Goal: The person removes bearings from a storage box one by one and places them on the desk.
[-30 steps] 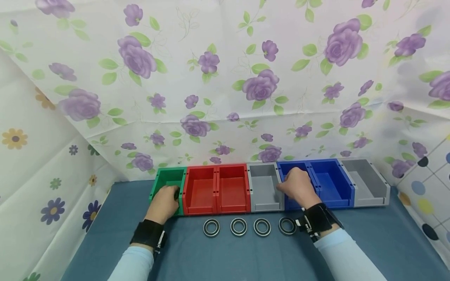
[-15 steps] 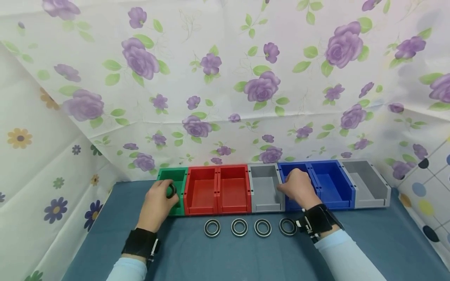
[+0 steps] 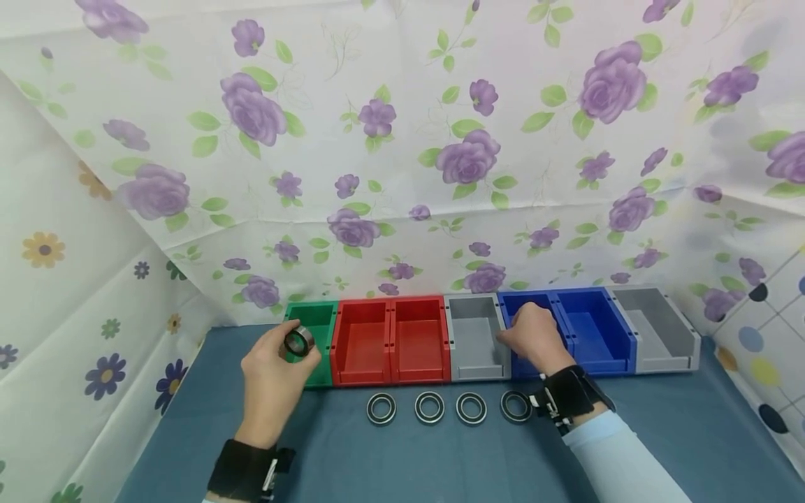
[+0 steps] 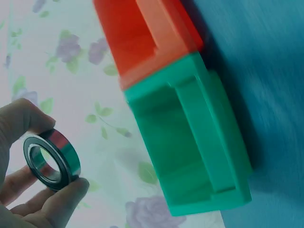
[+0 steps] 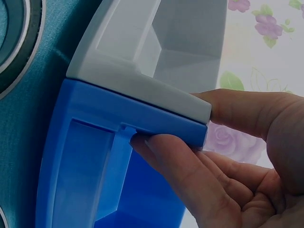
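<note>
My left hand (image 3: pixel 273 377) pinches a bearing (image 4: pixel 72 154) between thumb and fingertips. In the left wrist view the ring stands tilted, its dark face and shiny outer side showing. In the head view it overlaps the front left of the green bin (image 3: pixel 318 316). Over the bins to the right, my right hand (image 3: pixel 537 337) grips the side walls where the grey bin (image 5: pixel 180 52) and the blue bin (image 5: pixel 88 156) meet. Its thumb lies on the grey side, with a finger inside the blue bin.
Several bearings (image 3: pixel 371 409) lie in a row on the blue cloth (image 3: pixel 440 464) before the bins. Two red bins (image 3: pixel 363 342) stand beside the green one. Another blue bin (image 3: pixel 591 328) and a grey bin (image 3: pixel 657 328) end the row. A flowered sheet (image 3: pixel 409 168) hangs behind.
My left hand has come up out of the green bin and moved back and left, bringing the bearing into sight. The right hand stays at the same bin walls.
</note>
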`<state>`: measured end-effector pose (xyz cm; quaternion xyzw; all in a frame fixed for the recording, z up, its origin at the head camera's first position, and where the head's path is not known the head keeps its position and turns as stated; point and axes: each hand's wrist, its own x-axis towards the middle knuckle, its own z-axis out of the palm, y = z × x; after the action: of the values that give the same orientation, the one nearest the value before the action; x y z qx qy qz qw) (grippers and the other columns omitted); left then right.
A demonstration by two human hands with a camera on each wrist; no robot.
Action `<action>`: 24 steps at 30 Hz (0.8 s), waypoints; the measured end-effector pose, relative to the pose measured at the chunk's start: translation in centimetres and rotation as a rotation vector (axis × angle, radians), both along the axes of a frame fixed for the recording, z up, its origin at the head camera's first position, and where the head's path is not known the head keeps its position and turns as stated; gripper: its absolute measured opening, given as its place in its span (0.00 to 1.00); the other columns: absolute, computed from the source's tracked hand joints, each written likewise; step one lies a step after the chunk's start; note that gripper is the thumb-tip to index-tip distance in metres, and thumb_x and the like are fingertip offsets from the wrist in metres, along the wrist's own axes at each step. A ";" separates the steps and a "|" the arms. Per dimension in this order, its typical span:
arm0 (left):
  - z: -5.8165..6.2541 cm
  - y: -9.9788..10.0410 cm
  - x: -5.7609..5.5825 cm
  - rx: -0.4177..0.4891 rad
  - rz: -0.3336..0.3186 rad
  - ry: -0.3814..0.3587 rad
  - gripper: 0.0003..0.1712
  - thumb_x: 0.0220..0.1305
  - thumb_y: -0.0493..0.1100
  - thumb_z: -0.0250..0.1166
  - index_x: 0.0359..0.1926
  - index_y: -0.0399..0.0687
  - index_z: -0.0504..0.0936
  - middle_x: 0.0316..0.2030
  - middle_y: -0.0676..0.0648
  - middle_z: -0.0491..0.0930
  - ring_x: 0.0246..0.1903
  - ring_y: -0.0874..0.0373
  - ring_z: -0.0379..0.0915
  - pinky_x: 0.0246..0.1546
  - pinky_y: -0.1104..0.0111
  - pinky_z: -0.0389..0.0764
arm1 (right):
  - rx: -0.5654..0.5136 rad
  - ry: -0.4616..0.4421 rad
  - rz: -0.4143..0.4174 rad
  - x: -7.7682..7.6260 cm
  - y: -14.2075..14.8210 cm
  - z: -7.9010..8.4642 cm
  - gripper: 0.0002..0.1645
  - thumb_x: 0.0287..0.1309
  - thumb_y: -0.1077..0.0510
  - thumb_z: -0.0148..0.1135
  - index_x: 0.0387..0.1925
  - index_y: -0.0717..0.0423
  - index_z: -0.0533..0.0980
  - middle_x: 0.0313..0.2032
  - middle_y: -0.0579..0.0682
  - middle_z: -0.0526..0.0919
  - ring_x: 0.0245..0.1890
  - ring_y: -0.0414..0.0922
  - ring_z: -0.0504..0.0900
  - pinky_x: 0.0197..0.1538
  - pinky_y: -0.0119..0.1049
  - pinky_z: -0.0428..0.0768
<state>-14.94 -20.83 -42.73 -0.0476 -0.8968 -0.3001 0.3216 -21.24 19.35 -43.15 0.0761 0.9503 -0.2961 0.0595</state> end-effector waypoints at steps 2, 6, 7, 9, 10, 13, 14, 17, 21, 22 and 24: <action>0.1 0.3 0.5 0.006 -0.019 -0.012 0.30 0.48 0.44 0.72 0.55 0.51 0.76 0.47 0.51 0.76 0.38 0.61 0.73 0.34 0.64 0.78 | 0.000 -0.002 -0.001 0.0 0.0 -0.1 0.25 0.46 0.52 0.68 0.07 0.52 0.63 0.10 0.43 0.57 0.12 0.45 0.71 0.17 0.34 0.68; 0.0 0.7 1.3 0.010 -0.093 -0.029 0.32 0.49 0.43 0.71 0.58 0.51 0.73 0.51 0.51 0.74 0.45 0.60 0.74 0.39 0.67 0.76 | -0.004 -0.003 -0.009 0.0 0.0 -0.1 0.25 0.46 0.52 0.68 0.07 0.52 0.64 0.10 0.43 0.57 0.13 0.46 0.72 0.17 0.34 0.69; -0.1 0.8 1.5 0.007 -0.109 -0.031 0.33 0.50 0.42 0.71 0.59 0.51 0.73 0.52 0.51 0.74 0.46 0.60 0.74 0.40 0.67 0.76 | -0.005 -0.002 -0.009 0.0 0.0 -0.1 0.25 0.46 0.52 0.68 0.07 0.53 0.64 0.09 0.43 0.58 0.13 0.47 0.73 0.17 0.34 0.69; -0.3 1.0 1.9 -0.008 -0.126 -0.032 0.34 0.49 0.42 0.72 0.60 0.51 0.72 0.54 0.50 0.73 0.47 0.60 0.73 0.40 0.68 0.76 | -0.009 -0.004 -0.007 0.0 0.0 -0.1 0.25 0.47 0.52 0.68 0.07 0.53 0.65 0.09 0.44 0.59 0.15 0.48 0.75 0.18 0.34 0.70; -0.4 1.0 2.1 -0.019 -0.127 -0.037 0.35 0.49 0.42 0.72 0.60 0.52 0.71 0.54 0.51 0.73 0.48 0.61 0.73 0.40 0.68 0.76 | -0.011 -0.006 -0.005 0.0 0.0 -0.1 0.24 0.47 0.52 0.68 0.08 0.53 0.65 0.09 0.44 0.59 0.15 0.48 0.76 0.18 0.35 0.70; -0.7 1.2 2.6 -0.041 -0.130 -0.071 0.36 0.48 0.43 0.73 0.60 0.52 0.71 0.53 0.51 0.73 0.48 0.61 0.72 0.39 0.67 0.76 | -0.014 -0.008 -0.002 0.1 -0.1 0.0 0.24 0.47 0.52 0.67 0.08 0.54 0.65 0.09 0.44 0.60 0.16 0.48 0.77 0.18 0.35 0.71; -0.9 1.3 2.7 -0.042 -0.133 -0.087 0.36 0.47 0.43 0.73 0.60 0.52 0.71 0.52 0.51 0.74 0.46 0.61 0.73 0.38 0.67 0.77 | -0.014 -0.009 -0.003 0.0 0.0 0.0 0.24 0.47 0.52 0.67 0.08 0.54 0.65 0.09 0.44 0.60 0.16 0.48 0.77 0.18 0.35 0.71; -1.2 1.5 3.0 -0.047 -0.136 -0.139 0.37 0.46 0.43 0.74 0.59 0.50 0.71 0.49 0.50 0.75 0.42 0.60 0.75 0.35 0.68 0.78 | -0.011 -0.011 -0.008 0.0 0.0 0.0 0.24 0.47 0.52 0.67 0.08 0.54 0.66 0.09 0.45 0.60 0.16 0.48 0.77 0.18 0.35 0.71; -1.7 1.7 3.3 -0.070 -0.128 -0.182 0.37 0.43 0.44 0.75 0.57 0.47 0.72 0.46 0.49 0.76 0.37 0.59 0.76 0.33 0.68 0.78 | -0.011 -0.019 -0.006 0.0 0.0 0.1 0.24 0.47 0.52 0.67 0.08 0.54 0.66 0.09 0.45 0.61 0.17 0.48 0.77 0.19 0.35 0.71; -1.9 1.7 3.4 -0.078 -0.126 -0.193 0.36 0.42 0.43 0.75 0.56 0.47 0.73 0.47 0.49 0.76 0.37 0.59 0.76 0.33 0.68 0.78 | -0.013 -0.020 -0.005 0.0 0.0 0.1 0.24 0.47 0.52 0.67 0.08 0.54 0.66 0.09 0.45 0.60 0.17 0.48 0.77 0.19 0.35 0.71; -2.2 1.7 3.5 -0.096 -0.124 -0.224 0.35 0.41 0.43 0.76 0.55 0.47 0.75 0.48 0.49 0.76 0.39 0.59 0.76 0.34 0.67 0.78 | -0.014 -0.016 -0.006 0.0 0.0 0.1 0.24 0.47 0.52 0.67 0.08 0.54 0.66 0.09 0.45 0.60 0.17 0.49 0.77 0.19 0.35 0.71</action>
<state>-11.43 -19.11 -44.94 -0.0843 -0.9358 -0.2793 0.1978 -21.22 19.37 -43.03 0.0809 0.9474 -0.3024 0.0669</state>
